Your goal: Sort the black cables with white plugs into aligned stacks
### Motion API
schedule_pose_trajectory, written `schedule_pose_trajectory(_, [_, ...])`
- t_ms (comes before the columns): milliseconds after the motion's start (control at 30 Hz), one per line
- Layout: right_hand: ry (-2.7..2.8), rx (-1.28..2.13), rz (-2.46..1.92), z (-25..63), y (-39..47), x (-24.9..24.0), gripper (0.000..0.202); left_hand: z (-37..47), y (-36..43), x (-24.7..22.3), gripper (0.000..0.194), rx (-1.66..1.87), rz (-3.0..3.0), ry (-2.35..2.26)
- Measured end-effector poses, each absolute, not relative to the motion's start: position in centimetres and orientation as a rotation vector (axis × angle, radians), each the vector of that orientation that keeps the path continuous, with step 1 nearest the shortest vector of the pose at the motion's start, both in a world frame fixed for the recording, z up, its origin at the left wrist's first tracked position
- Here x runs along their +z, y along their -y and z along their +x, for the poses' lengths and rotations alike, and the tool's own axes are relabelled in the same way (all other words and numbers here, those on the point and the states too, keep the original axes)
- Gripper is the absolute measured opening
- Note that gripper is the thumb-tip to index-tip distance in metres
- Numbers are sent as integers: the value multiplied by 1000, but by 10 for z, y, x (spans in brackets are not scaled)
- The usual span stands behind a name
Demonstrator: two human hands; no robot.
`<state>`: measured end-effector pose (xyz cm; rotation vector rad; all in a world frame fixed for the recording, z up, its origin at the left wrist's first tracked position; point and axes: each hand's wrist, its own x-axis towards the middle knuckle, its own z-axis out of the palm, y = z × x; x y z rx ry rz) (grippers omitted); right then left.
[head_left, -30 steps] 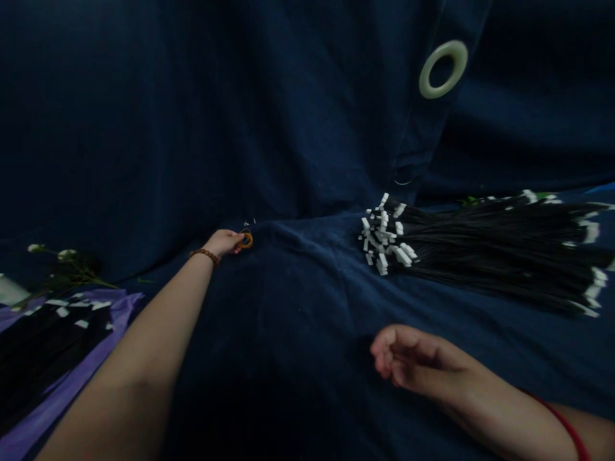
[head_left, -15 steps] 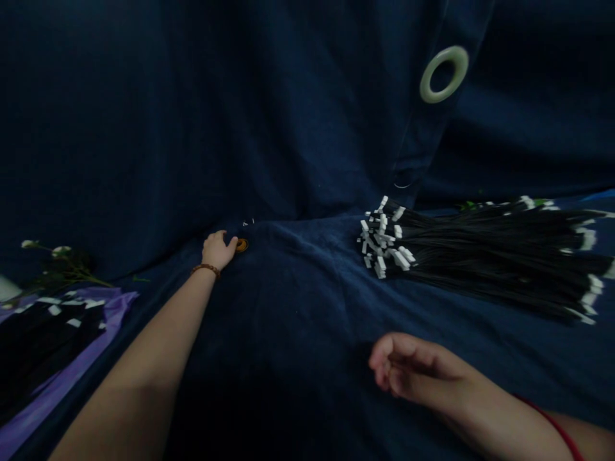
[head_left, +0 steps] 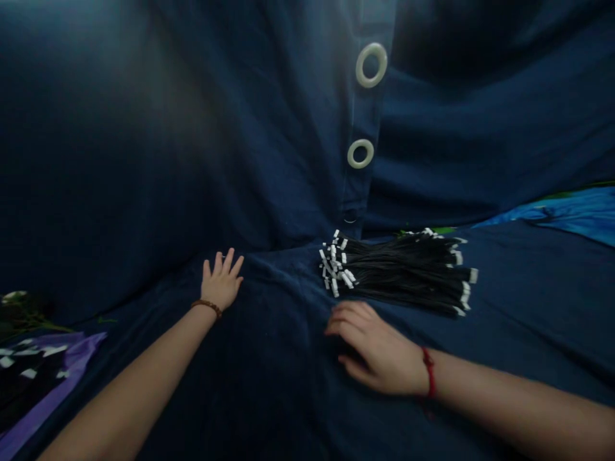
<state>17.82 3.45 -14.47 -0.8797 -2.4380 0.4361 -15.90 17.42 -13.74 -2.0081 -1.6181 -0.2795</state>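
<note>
My left hand (head_left: pixel 222 282), with a brown beaded bracelet, is spread over the dark blue cloth (head_left: pixel 269 358) left of centre. Its palm faces down, and whatever lies under it is hidden. To the right my right hand (head_left: pixel 377 349), with a red string bracelet, hovers low above the cloth, fingers loosely curved and thumb apart, nothing visible in it. Just beyond it lies a bundle of black cords (head_left: pixel 398 266) with white tips at both ends.
At the lower left is purple wrapping (head_left: pixel 79 368) with more white-tipped black strands, and green stems with a pale flower (head_left: pixel 14 296) behind it. Blue fabric (head_left: pixel 571 211) lies at the far right. A dark curtain with pale rings (head_left: pixel 371 64) hangs behind.
The view has shifted. My left hand has spread its fingers, and the small orange-brown ring beside it no longer shows. My right hand has turned palm down and moved nearer the black bundle.
</note>
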Motion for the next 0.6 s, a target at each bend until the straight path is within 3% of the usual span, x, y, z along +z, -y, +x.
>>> schedule_pose_trajectory(33, [2531,-67,-963,191,-45,-140,54,-143,-165,-136,53,-283,-2027,1570])
schedule_pose_trajectory(67, [2521,-257,-1038,206,-57,-137,68,-128,-154,-134,54,-278,-2062,1508])
schedule_pose_trajectory(167, [2422,-427,-1253,253,-92,-134,94,-86,-111,-130,50,-234,-2210,1282])
schedule_pose_trajectory(400, [2339,-573,-1493,315,-129,-155,92,-22,-46,-117,45,-261,-2388,736])
schedule_pose_trajectory(600, [2372,-664,-1427,315,-130,-164,77,73,-104,-109,84,-192,-2428,956])
